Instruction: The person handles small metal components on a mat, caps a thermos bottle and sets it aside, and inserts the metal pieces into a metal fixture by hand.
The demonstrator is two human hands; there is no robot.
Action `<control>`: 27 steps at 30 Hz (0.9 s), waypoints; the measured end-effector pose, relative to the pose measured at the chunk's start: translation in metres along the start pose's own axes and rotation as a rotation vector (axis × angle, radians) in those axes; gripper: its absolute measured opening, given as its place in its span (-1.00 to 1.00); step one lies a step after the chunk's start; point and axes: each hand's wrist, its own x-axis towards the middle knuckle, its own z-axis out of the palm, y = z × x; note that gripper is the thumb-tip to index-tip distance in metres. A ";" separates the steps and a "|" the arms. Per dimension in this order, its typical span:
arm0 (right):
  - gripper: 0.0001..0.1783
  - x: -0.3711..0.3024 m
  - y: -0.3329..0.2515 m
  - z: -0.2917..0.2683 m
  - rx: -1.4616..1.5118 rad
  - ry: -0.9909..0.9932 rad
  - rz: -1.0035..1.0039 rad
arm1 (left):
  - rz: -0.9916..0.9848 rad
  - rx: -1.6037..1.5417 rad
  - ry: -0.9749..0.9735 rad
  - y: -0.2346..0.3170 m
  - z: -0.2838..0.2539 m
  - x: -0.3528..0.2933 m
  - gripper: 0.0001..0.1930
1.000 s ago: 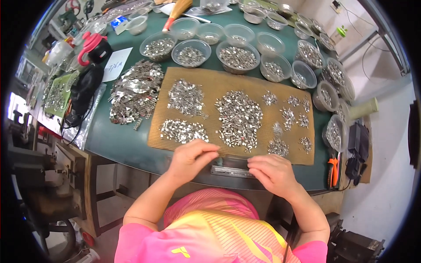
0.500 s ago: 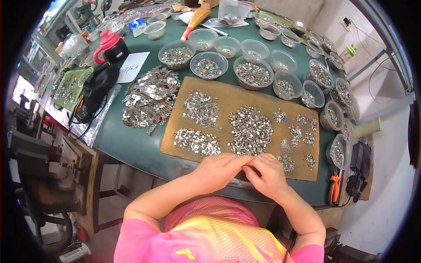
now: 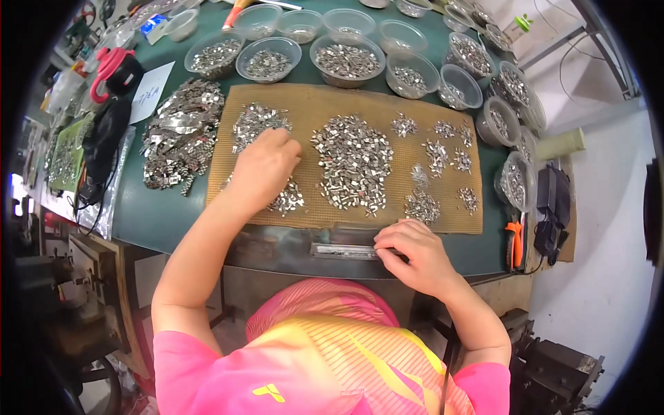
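Note:
My left hand (image 3: 266, 164) is over the left side of a tan textured mat (image 3: 304, 107). Its fingers are bent and pressed together at the near edge of a pile of small, thin metal pieces (image 3: 257, 121); whatever is in them is hidden. A second pile of shiny metal pieces (image 3: 287, 199) lies partly under that wrist. At the table's front edge, my right hand (image 3: 415, 252) is closed in a pinch beside the right end of a narrow metal strip with a groove (image 3: 344, 251). Too little shows between its fingertips to name anything there.
A large heap of small metal pieces (image 3: 353, 162) covers the mat's middle, with several smaller heaps at right. Linked metal bands (image 3: 181, 135) lie left of the mat. Clear plastic bowls of parts (image 3: 347, 59) line the back and right. Orange-handled pliers (image 3: 514, 243) lie at right.
My hands, together at the mat's front edge before, have parted. The left has moved up and left to a pile; the right stays near the table edge. The grooved strip now shows. The view has shifted.

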 end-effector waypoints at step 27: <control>-0.83 -0.001 -0.058 0.011 -0.603 -0.018 -0.312 | -0.217 -0.337 0.109 -0.009 -0.041 -0.026 -0.87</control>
